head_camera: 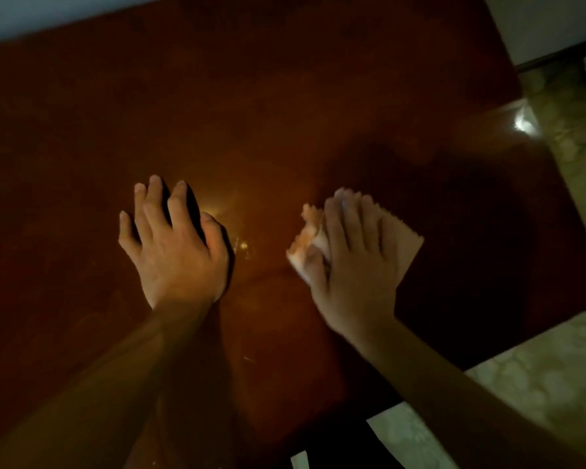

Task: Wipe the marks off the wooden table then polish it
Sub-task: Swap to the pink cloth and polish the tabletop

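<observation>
A dark reddish-brown wooden table (251, 96) with a glossy top fills most of the view. My left hand (173, 245) rests flat on it left of centre, fingers spread and straight. My right hand (352, 258) presses a pale cloth (405, 247) down on the table right of centre; its fingers lie straight over the cloth and the thumb touches a bunched part at the left. The cloth sticks out on both sides of the hand. The hand and cloth look blurred. A bright wet-looking sheen (241, 245) lies between the hands. A small pale fleck (249, 359) sits nearer me.
The table's right edge (538, 140) and near right corner border a pale tiled floor (538, 384). A white wall (48, 11) runs behind the table's far edge. A dark skirting (555, 57) with a small white object lies at the top right.
</observation>
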Demonstrator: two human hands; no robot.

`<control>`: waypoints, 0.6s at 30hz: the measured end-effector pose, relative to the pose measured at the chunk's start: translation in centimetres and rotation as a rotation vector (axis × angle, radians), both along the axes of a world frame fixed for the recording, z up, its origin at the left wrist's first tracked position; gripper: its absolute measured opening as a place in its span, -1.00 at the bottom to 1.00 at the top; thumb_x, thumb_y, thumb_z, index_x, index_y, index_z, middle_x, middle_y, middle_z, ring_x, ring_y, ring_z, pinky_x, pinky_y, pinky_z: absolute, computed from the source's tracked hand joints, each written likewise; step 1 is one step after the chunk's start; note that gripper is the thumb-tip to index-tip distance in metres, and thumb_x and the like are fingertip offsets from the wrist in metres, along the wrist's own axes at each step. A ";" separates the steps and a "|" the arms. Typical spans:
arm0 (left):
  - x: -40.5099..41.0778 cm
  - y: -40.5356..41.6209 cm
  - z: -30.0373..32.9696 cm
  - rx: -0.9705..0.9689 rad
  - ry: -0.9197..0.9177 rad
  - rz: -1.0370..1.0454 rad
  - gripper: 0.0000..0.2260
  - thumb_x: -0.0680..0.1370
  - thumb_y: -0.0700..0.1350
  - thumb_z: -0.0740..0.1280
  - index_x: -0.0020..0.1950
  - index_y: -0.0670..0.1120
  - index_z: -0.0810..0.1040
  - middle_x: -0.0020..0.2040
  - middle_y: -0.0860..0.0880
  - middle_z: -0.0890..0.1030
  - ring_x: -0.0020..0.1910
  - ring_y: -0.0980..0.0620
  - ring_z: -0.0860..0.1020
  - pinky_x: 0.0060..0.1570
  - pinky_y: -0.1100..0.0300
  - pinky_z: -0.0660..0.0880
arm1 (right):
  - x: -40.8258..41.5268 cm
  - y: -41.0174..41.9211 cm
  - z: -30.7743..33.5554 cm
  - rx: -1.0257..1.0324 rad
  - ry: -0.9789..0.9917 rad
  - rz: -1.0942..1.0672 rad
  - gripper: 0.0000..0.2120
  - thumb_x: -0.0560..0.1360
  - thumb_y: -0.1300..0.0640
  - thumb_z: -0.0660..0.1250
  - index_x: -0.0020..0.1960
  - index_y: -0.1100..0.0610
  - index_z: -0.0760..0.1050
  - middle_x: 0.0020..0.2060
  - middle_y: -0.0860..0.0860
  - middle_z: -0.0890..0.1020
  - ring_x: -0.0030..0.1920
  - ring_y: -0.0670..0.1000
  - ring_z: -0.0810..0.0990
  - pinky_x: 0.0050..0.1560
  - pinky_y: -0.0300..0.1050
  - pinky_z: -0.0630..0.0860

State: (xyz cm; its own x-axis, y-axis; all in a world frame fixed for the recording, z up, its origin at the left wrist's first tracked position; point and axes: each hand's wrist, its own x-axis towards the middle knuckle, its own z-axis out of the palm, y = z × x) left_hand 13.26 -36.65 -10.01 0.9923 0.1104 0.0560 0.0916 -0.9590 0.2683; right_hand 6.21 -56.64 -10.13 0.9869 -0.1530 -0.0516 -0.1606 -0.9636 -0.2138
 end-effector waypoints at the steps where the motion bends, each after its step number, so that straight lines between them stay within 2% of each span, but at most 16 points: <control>1: 0.0 0.0 0.0 0.009 -0.002 0.000 -0.54 0.64 0.03 0.07 0.49 -0.13 0.31 0.56 -0.20 0.26 0.59 -0.15 0.12 0.51 -0.22 0.03 | -1.9 1.0 -0.1 0.012 0.010 0.023 -0.36 0.65 -0.20 0.01 0.63 0.11 0.17 0.62 0.11 0.18 0.63 0.18 0.11 0.57 0.24 0.11; 5: 0.1 -0.1 0.1 0.007 0.002 -0.019 -0.52 0.64 0.04 0.05 0.50 -0.14 0.30 0.56 -0.21 0.25 0.59 -0.16 0.11 0.52 -0.23 0.02 | -7.7 2.1 -0.2 0.042 0.021 0.178 -0.38 0.62 -0.16 0.14 0.62 0.04 0.21 0.63 0.03 0.18 0.64 0.11 0.09 0.60 0.15 0.03; 8: 0.1 -0.2 0.0 0.013 0.001 -0.017 -0.52 0.64 0.03 0.05 0.51 -0.15 0.29 0.56 -0.22 0.25 0.59 -0.17 0.11 0.51 -0.24 0.02 | -7.3 -3.8 -0.1 -0.015 0.036 0.267 -0.42 0.63 -0.19 0.10 0.60 -0.04 0.19 0.60 0.01 0.23 0.62 0.12 0.12 0.60 0.09 -0.05; 9: 0.0 -0.2 0.0 0.019 -0.004 -0.015 -0.52 0.64 0.02 0.05 0.51 -0.15 0.29 0.56 -0.22 0.25 0.59 -0.18 0.11 0.51 -0.24 0.02 | -6.5 -6.2 0.0 -0.028 0.037 0.216 -0.44 0.64 -0.18 0.06 0.60 -0.03 0.20 0.59 0.04 0.24 0.62 0.14 0.11 0.60 0.11 -0.05; 11: 0.0 -0.1 -0.1 0.026 -0.013 -0.014 -0.53 0.65 0.02 0.07 0.51 -0.15 0.29 0.55 -0.23 0.25 0.59 -0.18 0.11 0.51 -0.23 0.02 | -4.8 -9.5 0.2 -0.035 0.044 -0.021 -0.38 0.63 -0.18 0.00 0.61 0.07 0.20 0.61 0.12 0.21 0.62 0.20 0.10 0.59 0.20 -0.01; 13: -0.1 0.0 -0.2 0.021 -0.014 -0.025 -0.54 0.65 0.02 0.07 0.51 -0.15 0.28 0.55 -0.23 0.24 0.59 -0.17 0.10 0.52 -0.24 0.01 | -3.7 -8.6 0.1 -0.055 0.047 -0.253 -0.33 0.63 -0.18 -0.06 0.63 0.16 0.14 0.62 0.16 0.19 0.62 0.23 0.09 0.58 0.27 0.04; 14: -0.1 0.1 -0.2 0.017 -0.012 -0.025 -0.54 0.65 0.02 0.07 0.51 -0.15 0.28 0.55 -0.24 0.24 0.59 -0.17 0.09 0.52 -0.24 0.00 | -3.7 -7.0 0.0 -0.062 0.042 -0.297 -0.32 0.63 -0.18 -0.07 0.63 0.17 0.12 0.62 0.17 0.18 0.62 0.24 0.09 0.58 0.29 0.06; 18: 0.0 0.0 -0.2 0.023 -0.019 -0.020 -0.55 0.65 0.00 0.08 0.51 -0.14 0.28 0.55 -0.23 0.24 0.59 -0.17 0.10 0.52 -0.21 0.00 | -6.0 0.6 -0.3 -0.060 0.021 -0.140 -0.36 0.63 -0.17 0.01 0.62 0.13 0.17 0.61 0.15 0.21 0.62 0.22 0.12 0.57 0.25 0.08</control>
State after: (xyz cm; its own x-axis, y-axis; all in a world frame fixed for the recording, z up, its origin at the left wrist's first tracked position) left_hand 13.30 -36.69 -10.21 0.9931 0.0889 0.0769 0.0674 -0.9666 0.2472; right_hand 0.26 -56.09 -10.42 0.9546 -0.2921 -0.0583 -0.2976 -0.9425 -0.1518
